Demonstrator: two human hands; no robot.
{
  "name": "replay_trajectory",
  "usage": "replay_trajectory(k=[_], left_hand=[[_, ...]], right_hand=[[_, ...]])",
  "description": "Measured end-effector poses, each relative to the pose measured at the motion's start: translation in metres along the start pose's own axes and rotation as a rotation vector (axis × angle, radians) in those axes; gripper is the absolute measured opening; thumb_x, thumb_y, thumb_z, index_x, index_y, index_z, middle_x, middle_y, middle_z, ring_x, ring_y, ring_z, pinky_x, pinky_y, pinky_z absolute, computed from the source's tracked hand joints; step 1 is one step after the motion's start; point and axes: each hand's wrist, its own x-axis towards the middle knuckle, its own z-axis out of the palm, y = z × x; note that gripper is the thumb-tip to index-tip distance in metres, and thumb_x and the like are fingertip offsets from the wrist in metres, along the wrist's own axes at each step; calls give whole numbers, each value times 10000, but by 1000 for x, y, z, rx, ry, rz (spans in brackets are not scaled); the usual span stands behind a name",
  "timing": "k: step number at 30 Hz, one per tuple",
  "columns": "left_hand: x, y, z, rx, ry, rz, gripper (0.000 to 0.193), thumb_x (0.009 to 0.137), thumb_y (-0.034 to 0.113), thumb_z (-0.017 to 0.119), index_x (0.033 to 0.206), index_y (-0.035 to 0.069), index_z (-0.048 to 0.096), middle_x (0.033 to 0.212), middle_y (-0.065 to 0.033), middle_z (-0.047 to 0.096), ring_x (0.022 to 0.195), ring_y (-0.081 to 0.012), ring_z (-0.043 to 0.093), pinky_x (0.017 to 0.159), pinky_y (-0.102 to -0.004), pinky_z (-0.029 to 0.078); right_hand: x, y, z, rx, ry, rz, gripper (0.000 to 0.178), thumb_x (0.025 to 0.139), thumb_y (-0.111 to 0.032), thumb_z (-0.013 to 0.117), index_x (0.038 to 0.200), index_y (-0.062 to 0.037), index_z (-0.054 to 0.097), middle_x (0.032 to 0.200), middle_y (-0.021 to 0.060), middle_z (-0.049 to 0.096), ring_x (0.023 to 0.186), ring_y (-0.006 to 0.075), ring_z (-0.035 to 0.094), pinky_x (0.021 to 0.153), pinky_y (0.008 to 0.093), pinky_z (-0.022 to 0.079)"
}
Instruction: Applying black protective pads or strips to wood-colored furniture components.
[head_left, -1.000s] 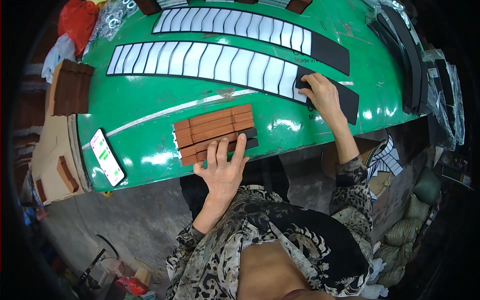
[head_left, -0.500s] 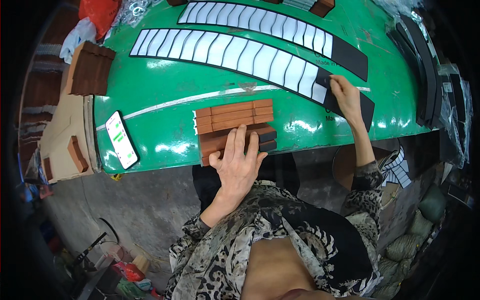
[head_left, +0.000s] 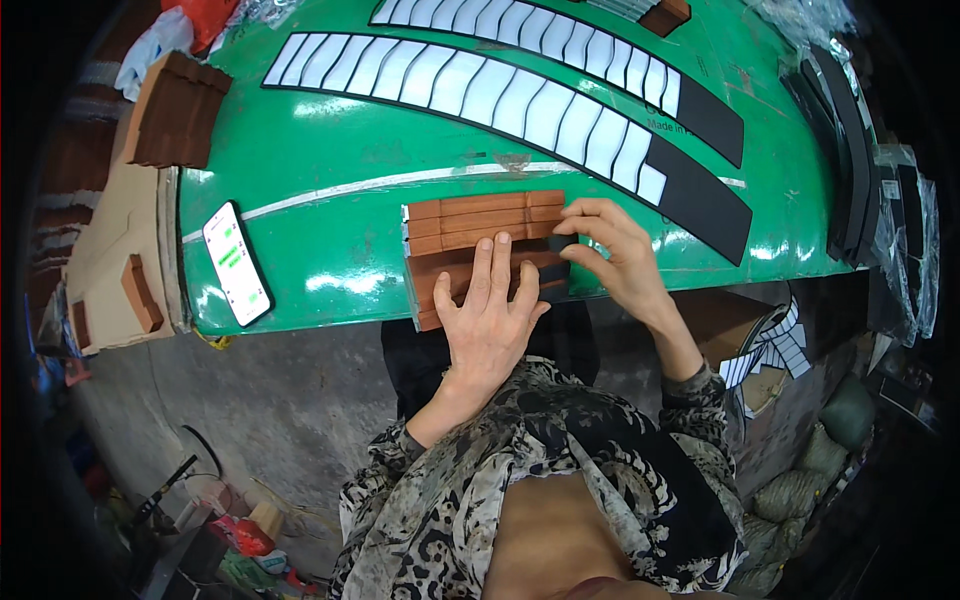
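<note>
Near the table's front edge lie brown, wood-coloured grooved blocks [head_left: 485,212], set side by side. My left hand [head_left: 490,315] rests on them with fingers spread, its two longest fingertips pressing the upper block's near edge. My right hand [head_left: 612,250] is at their right end, thumb and fingers pinched round a small black pad [head_left: 564,241], mostly hidden by the fingers. Further black pads [head_left: 553,279] sit at the right end of the nearer block. Beyond the blocks lies a curved black strip [head_left: 705,195] with a row of white wavy-edged segments; its right end is bare black.
A second similar strip [head_left: 712,115] lies behind. A phone [head_left: 238,264] with a lit screen is at the left, beside cardboard [head_left: 120,230] and stacked brown blocks [head_left: 178,110]. Black curved pieces [head_left: 840,150] lie at the right edge, next to clear plastic wrap [head_left: 905,240].
My right hand has moved left and nearer, from the front strip's black end to the right end of the brown blocks, with a small black pad pinched. My left hand stays on the blocks.
</note>
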Motion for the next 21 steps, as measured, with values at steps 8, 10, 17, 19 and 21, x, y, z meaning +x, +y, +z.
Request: replay_trajectory(k=[8,10,17,19,21], left_hand=[[-3,-2,4,10,29,4,493,650,377,735,1068,162,588,1352,-114,490,1244,-229,459,918,-527,286],[-4,-2,5,27,36,5,489,654,394,727,1064,165,590,1352,-112,491,1243,-225,460,917,-525,286],[-4,-1,5,24,42,2,479,656,392,725,1058,167,595,1348,-109,496,1241,-221,463,918,-519,286],[-4,-1,5,14,45,2,482,652,384,729,1060,167,594,1347,-109,499,1235,-223,469,920,-518,284],[-4,-1,5,10,46,0,483,650,381,731,1060,167,594,1347,-109,499,1233,-223,472,923,-517,282]], right_hand=[[3,-2,17,-380,145,-174,305,633,-49,763,930,-62,695,873,54,625,795,226,575,656,322,475],[2,-1,18,-381,149,-176,309,626,-51,766,928,-63,699,867,54,626,789,221,574,647,317,474],[3,0,20,-398,168,-183,301,625,-47,767,919,-58,702,857,50,628,771,217,564,635,316,468],[3,-1,20,-400,171,-185,303,623,-47,768,919,-59,703,855,50,627,769,216,563,634,315,468],[3,-1,20,-406,172,-186,308,618,-48,771,919,-62,704,854,48,628,771,215,563,635,313,468]])
